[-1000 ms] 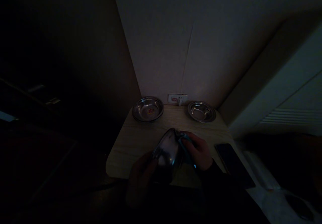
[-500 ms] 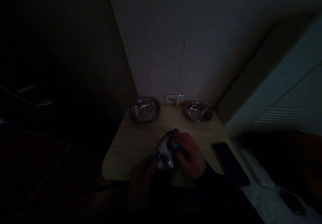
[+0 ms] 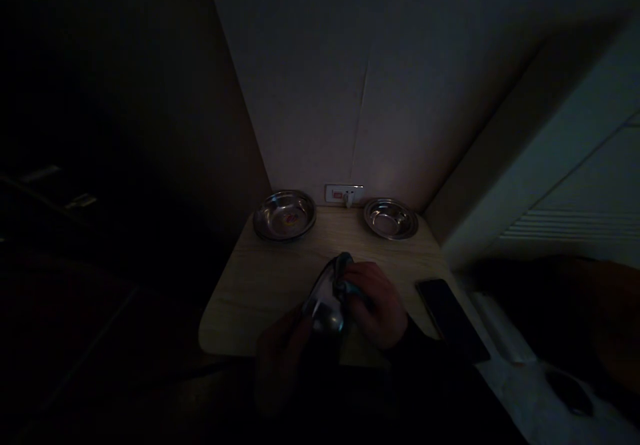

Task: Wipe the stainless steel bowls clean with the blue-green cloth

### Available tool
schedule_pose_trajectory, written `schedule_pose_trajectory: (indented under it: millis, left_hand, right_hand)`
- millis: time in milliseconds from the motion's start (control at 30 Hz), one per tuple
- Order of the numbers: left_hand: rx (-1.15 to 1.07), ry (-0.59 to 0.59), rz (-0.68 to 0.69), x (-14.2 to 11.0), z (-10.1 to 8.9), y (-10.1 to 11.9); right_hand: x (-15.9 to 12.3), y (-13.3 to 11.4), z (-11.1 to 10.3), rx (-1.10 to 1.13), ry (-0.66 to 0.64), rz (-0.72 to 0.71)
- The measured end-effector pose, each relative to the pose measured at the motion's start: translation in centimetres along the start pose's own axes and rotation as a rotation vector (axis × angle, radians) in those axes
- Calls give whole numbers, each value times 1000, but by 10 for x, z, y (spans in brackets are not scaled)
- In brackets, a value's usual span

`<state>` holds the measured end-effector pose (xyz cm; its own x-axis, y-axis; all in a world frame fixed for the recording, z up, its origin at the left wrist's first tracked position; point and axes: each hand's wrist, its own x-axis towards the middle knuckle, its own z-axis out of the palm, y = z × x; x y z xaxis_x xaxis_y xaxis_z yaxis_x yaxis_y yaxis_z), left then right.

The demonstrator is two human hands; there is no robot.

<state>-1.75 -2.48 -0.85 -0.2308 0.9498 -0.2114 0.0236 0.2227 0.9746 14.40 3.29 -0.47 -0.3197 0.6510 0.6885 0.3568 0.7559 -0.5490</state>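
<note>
In dim light I hold a shiny metal bowl (image 3: 327,319) tilted over the near part of the small wooden table (image 3: 250,298). My left hand (image 3: 281,355) is closed on its left rim, the fingers mostly in shadow. My right hand (image 3: 377,306) is closed around a bluish-grey cloth (image 3: 344,263) pressed to the bowl's right edge. Part of the cloth sticks up beyond the fingers. The bowl's underside and near edge are lost in the dark.
At the table's back left sits a metal dish (image 3: 285,216), with another metal dish (image 3: 391,219) at back right. Between them a plug is in the wall socket (image 3: 344,194). A phone (image 3: 451,319) lies by the right edge. Beyond it is a dark oval object (image 3: 569,393).
The whole view has shifted slightly, so the dishes and phone appear a little further left. Both hands keep their hold on the bowl and cloth, with hardly any visible movement.
</note>
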Motion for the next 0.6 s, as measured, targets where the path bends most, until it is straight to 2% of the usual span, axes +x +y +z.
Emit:
schedule_pose_trajectory:
  millis: [67, 167, 233, 367, 500, 600]
  left_hand:
    - [16, 4, -27, 0, -1, 1]
    - [66, 9, -15, -1, 1, 2]
    - [81, -28, 5, -2, 4, 3]
    - [100, -42, -20, -4, 6, 3]
    - [128, -55, 40, -2, 2, 2]
    - [98, -30, 42, 1, 2, 1]
  right_hand:
    - [-2, -1, 0, -6, 24, 37]
    - [-4, -5, 0, -5, 3, -21]
    - [-3, -6, 1, 0, -18, -40]
    - [4, -5, 3, 13, 2, 78]
    - [8, -7, 9, 43, -57, -14]
    - [12, 0, 12, 54, -54, 48]
